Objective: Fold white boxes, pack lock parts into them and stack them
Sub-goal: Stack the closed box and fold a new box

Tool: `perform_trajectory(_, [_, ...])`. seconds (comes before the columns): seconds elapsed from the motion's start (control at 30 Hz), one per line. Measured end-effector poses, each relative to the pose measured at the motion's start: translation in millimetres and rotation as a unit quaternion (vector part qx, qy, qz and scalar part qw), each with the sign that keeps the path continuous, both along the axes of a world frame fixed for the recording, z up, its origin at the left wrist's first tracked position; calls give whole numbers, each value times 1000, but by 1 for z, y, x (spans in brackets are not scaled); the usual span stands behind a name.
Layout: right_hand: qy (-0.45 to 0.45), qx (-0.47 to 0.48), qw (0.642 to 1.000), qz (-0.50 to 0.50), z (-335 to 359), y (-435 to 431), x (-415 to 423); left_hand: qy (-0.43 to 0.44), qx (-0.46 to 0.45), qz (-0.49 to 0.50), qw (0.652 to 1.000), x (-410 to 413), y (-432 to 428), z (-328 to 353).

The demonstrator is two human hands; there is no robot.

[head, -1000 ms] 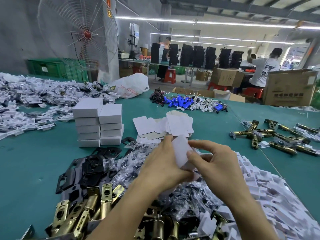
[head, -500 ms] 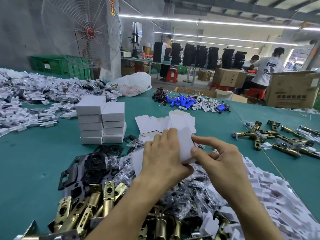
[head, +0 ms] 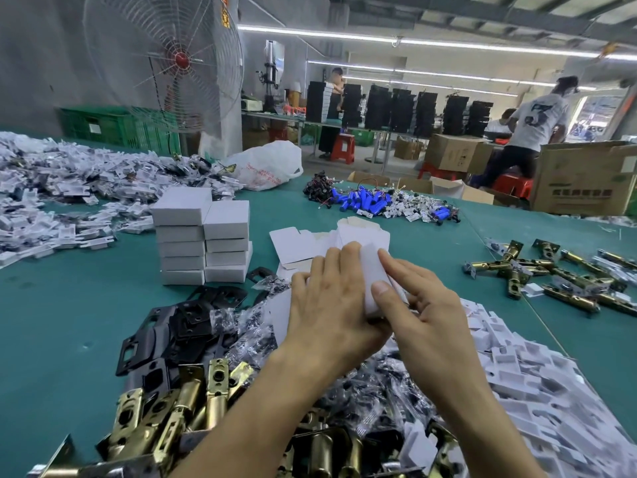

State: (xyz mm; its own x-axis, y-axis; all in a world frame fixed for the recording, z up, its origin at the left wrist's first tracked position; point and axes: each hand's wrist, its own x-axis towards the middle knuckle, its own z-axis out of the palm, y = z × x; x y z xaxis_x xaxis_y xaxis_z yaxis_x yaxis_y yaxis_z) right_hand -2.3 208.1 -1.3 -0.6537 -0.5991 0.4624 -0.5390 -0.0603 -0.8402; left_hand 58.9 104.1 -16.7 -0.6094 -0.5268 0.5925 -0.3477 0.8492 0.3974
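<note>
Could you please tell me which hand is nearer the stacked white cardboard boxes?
Left. The left hand sits right of the stacked white cardboard boxes, nearer the camera; the right hand is further right, past the white box blank both hold.

Left hand (head: 331,305) and right hand (head: 425,313) have closed over the white box (head: 374,270).

A single view is given, taken by a wide-angle camera worn on the head. It is aimed forward and down over the teal cloth-covered table (head: 69,322). The left hand (head: 327,305) and right hand (head: 424,315) are seen close, mid-frame, on a small white cardboard box (head: 374,277). The large round wire-caged fan (head: 165,63) is caught far off, top left.
</note>
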Motion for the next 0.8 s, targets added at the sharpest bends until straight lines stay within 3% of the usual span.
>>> perform_trajectory(0.27, [-27, 15, 999, 22, -5, 0, -6, 0, -8, -6, 1000, 4, 0, 1])
perform_trajectory(0.43, [-5, -57, 998, -4, 7, 12, -11, 43, -4, -78, 996, 2, -1, 5])
perform_trajectory(0.53, [15, -117, 991, -68, 12, 20, -16, 112, 32, -106, 987, 4, 1, 11])
perform_trajectory(0.7, [83, -214, 964, -136, 20, 22, -12, 316, -6, -31, 948, 6, 5, 20])
perform_trajectory(0.8, [129, -239, 949, -161, 16, 18, -11, 317, -22, -7, 948, 6, 4, 21])
